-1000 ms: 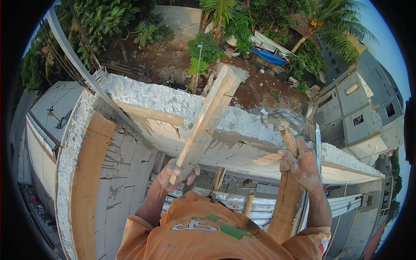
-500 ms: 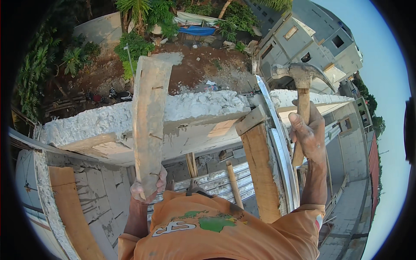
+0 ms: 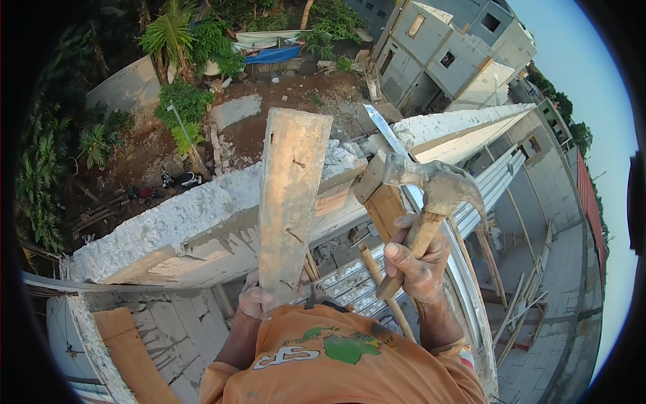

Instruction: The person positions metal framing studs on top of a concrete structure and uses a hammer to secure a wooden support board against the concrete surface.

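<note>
My left hand [image 3: 258, 298] grips the lower end of a weathered board [image 3: 291, 202] that has nails protruding from its face, held upright in front of me over the wall. My right hand [image 3: 416, 268] is closed round the wooden handle of a claw hammer [image 3: 442, 192]. The hammer's head is raised to the right of the board, apart from it.
A rough white-topped concrete wall [image 3: 148, 232] crosses before me, high above a dirt yard [image 3: 282, 94] with trees and a parked motorbike [image 3: 180, 180]. Below are long metal channels [image 3: 484, 195] and poles. A wooden plank [image 3: 134, 343] lines the left wall. Grey buildings [image 3: 444, 60] stand beyond.
The hammer has come leftward, closer to the board, in my right hand. The board has swung in my left hand, and my view has turned and shifted.
</note>
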Demonstrator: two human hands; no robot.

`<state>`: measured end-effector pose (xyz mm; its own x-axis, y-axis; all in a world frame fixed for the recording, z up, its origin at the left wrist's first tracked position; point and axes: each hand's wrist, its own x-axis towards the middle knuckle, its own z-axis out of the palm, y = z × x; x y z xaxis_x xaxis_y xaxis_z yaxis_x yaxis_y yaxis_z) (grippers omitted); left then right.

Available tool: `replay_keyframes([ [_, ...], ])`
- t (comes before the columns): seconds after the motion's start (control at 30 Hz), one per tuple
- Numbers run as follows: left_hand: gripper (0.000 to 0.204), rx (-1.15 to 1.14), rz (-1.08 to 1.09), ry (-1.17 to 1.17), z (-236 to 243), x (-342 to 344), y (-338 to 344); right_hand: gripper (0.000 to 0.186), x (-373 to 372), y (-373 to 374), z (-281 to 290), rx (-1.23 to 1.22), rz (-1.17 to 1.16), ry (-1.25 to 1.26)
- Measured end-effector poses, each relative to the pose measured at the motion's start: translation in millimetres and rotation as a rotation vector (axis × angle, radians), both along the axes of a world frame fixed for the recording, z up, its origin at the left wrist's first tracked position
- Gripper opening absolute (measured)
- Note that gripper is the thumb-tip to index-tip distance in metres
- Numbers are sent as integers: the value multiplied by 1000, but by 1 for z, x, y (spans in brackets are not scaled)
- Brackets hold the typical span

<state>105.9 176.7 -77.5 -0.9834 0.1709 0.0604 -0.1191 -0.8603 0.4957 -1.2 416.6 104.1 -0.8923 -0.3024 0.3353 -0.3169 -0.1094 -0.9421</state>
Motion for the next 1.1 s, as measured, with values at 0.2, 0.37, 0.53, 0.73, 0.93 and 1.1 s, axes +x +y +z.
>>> replay_keyframes([
  [0.2,81,-153,-50,-4,17,-3,-7,25,-6,-13,-69,-37,-20,-199],
  [0.37,71,-264,18,-111,32,0,5,23,-10,-31,-102,-64,1,-288],
  [0.53,67,-302,-48,-204,21,4,9,26,-16,-33,-119,-64,52,-273],
  [0.73,62,-256,-101,-235,8,0,21,28,-25,-41,-125,-257,-38,-325],
  [0.93,56,-437,-143,-207,22,-4,31,31,-25,-49,-123,-199,60,-316],
  [1.1,58,-753,-137,-133,-20,2,34,29,-21,-44,-128,-135,64,-271],
])
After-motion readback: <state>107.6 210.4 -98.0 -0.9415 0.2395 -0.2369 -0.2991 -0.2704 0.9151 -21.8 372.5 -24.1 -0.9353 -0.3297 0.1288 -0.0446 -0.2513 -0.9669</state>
